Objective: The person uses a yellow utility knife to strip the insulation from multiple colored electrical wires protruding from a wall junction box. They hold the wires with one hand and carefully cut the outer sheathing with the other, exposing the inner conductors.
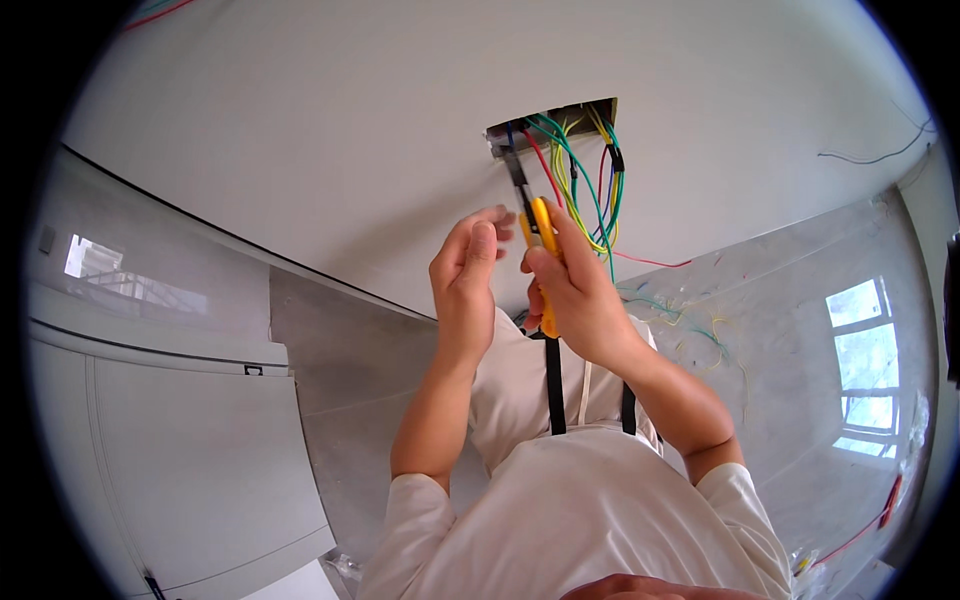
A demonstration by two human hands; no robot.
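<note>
My right hand (582,300) is closed round a yellow utility knife (543,225), its dark blade pointing up toward a rectangular wall opening (600,113). The blade tip overlaps a short blue wire (510,134) at the opening's left side; whether they touch I cannot tell. Just left of the knife, my left hand (467,275) is raised with thumb and fingers apart. Its fingertips are slightly blurred, and I see nothing held in it. A bundle of green, yellow and red wires (616,205) hangs from the opening, with black tape wrapped round parts of it.
The pale wall (330,110) spans the top. Wire scraps (715,335) lie on the glossy grey floor (780,370) at right, which reflects a window. White panels (200,450) stand at left. A loose wire (875,157) sticks out at the far right.
</note>
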